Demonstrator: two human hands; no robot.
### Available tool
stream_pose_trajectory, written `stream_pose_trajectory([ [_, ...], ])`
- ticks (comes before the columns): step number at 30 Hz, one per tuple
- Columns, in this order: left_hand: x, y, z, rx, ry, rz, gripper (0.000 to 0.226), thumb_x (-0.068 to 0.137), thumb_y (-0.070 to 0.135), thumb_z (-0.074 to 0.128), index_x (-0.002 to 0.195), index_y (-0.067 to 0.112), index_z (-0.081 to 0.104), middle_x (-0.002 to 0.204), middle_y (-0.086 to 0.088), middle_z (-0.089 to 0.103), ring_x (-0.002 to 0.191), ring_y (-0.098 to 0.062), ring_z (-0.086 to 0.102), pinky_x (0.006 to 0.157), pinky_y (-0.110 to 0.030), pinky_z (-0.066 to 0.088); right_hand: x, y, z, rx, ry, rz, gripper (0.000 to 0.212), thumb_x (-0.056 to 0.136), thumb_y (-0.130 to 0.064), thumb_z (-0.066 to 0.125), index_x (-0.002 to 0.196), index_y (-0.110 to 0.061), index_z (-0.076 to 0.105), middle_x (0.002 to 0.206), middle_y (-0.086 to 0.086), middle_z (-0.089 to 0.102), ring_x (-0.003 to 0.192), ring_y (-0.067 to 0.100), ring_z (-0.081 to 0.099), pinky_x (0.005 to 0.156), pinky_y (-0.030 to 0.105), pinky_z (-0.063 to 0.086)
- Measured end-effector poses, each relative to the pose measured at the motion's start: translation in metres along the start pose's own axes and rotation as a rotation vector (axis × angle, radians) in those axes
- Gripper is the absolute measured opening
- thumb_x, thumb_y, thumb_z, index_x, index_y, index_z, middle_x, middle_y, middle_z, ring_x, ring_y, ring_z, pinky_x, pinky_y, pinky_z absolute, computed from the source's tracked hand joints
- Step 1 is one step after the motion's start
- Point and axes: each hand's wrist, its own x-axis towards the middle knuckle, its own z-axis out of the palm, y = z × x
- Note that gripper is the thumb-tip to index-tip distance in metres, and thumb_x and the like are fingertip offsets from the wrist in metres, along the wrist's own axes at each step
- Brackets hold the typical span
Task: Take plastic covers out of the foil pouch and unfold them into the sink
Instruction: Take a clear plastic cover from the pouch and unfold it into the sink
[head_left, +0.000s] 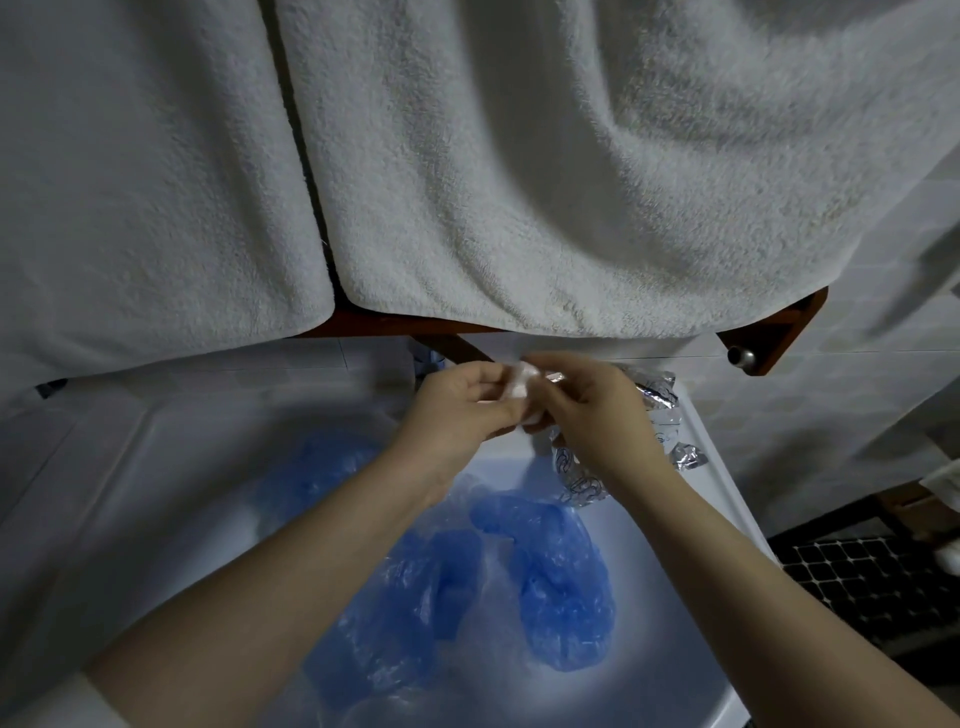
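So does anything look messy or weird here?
A bit. Crumpled foil wrappers lie scattered on the sink's right rim, and blue plastic covers sit heaped in the basin. Both hands, left and right, pinch a small white folded piece. Nothing looks spilled or broken.

Dim, bluish, soft-focused, edge-warped.

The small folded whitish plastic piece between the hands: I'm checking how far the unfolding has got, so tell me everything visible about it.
The small folded whitish plastic piece looks like thin, translucent film, pale white with a faint pink tinge. It is a compact wad, not yet spread open. It is held in the air above the far edge of the white sink, pinched from the left by the left hand and from the right by the right hand. Fingers hide part of it.
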Motion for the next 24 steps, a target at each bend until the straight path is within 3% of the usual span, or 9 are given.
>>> stream_pose_trajectory([
  [3,0.008,-0.006,0.001,0.123,-0.01,-0.002,0.03,0.078,0.0,0.071,0.1,0.017,0.058,0.082,0.002,0.067,0.075,-0.009,0.063,0.068,-0.013,0.051,0.008,0.014,-0.007,-0.328,-0.037,-0.094,0.029,0.09,-0.025,0.059,0.118,-0.022,0.064,0.093,-0.004,0.06,0.077,0.008,0.057,0.066,0.02,0.038],
  [5,0.014,-0.009,0.003,0.21,-0.035,-0.017,0.04,0.078,0.001,0.071,0.107,0.019,0.052,0.082,0.001,0.067,0.076,-0.011,0.065,0.074,-0.019,0.051,0.014,0.023,-0.015,-0.352,-0.131,-0.163,0.036,0.091,-0.024,0.058,0.126,-0.021,0.058,0.107,-0.003,0.058,0.089,0.008,0.054,0.07,0.018,0.035],
  [8,0.024,-0.017,0.008,0.383,-0.114,0.015,0.053,0.078,0.005,0.072,0.12,0.023,0.045,0.084,-0.002,0.071,0.085,-0.018,0.069,0.085,-0.032,0.051,0.02,0.035,-0.027,-0.3,-0.427,-0.187,0.028,0.092,-0.017,0.056,0.12,-0.019,0.062,0.09,-0.009,0.067,0.076,0.008,0.059,0.07,0.019,0.043],
  [10,0.03,-0.021,0.014,0.577,-0.168,0.084,0.06,0.08,0.011,0.072,0.13,0.021,0.042,0.08,0.001,0.069,0.083,-0.015,0.067,0.084,-0.029,0.05,0.026,0.043,-0.031,-0.429,-0.541,-0.227,0.018,0.092,-0.02,0.057,0.106,-0.013,0.066,0.086,-0.005,0.069,0.069,0.006,0.059,0.064,0.018,0.041],
  [12,0.039,-0.025,0.021,0.724,-0.206,0.16,0.058,0.081,0.014,0.071,0.132,0.018,0.044,0.083,-0.001,0.068,0.083,-0.016,0.066,0.079,-0.026,0.049,0.032,0.051,-0.031,-0.637,-0.565,-0.27,0.024,0.092,-0.029,0.057,0.101,-0.01,0.067,0.091,0.006,0.069,0.077,0.015,0.061,0.067,0.023,0.041],
  [14,0.048,-0.031,0.026,0.854,-0.215,0.216,0.049,0.082,0.014,0.069,0.126,0.018,0.049,0.09,-0.005,0.068,0.085,-0.019,0.064,0.076,-0.027,0.049,0.035,0.054,-0.029,-0.906,-0.556,-0.262,0.029,0.093,-0.034,0.052,0.109,-0.012,0.062,0.099,0.01,0.066,0.089,0.026,0.061,0.072,0.032,0.046],
  [18,0.07,-0.054,0.036,0.976,-0.176,0.236,0.033,0.082,0.013,0.067,0.111,0.016,0.053,0.091,-0.008,0.069,0.085,-0.025,0.064,0.074,-0.038,0.052,0.04,0.066,-0.024,-1.211,-0.549,-0.315,0.023,0.094,-0.016,0.048,0.116,-0.01,0.052,0.107,0.008,0.062,0.095,0.03,0.062,0.066,0.031,0.041],
  [21,0.081,-0.073,0.046,0.783,-0.153,0.18,0.032,0.082,0.005,0.066,0.11,0.011,0.053,0.095,-0.008,0.068,0.087,-0.022,0.064,0.075,-0.031,0.05,0.057,0.091,-0.036,-1.064,-0.555,-0.279,0.019,0.095,-0.023,0.051,0.104,-0.013,0.064,0.095,0.008,0.067,0.085,0.026,0.063,0.068,0.029,0.045],
  [24,0.092,-0.084,0.054,0.597,-0.111,0.178,0.037,0.081,0.011,0.065,0.115,0.008,0.053,0.109,-0.008,0.06,0.095,-0.013,0.055,0.08,-0.015,0.04,0.071,0.115,-0.06,-0.52,-0.321,0.002,0.028,0.089,-0.019,0.061,0.061,-0.019,0.061,0.055,-0.006,0.059,0.051,-0.001,0.053,0.056,0.019,0.04],
])
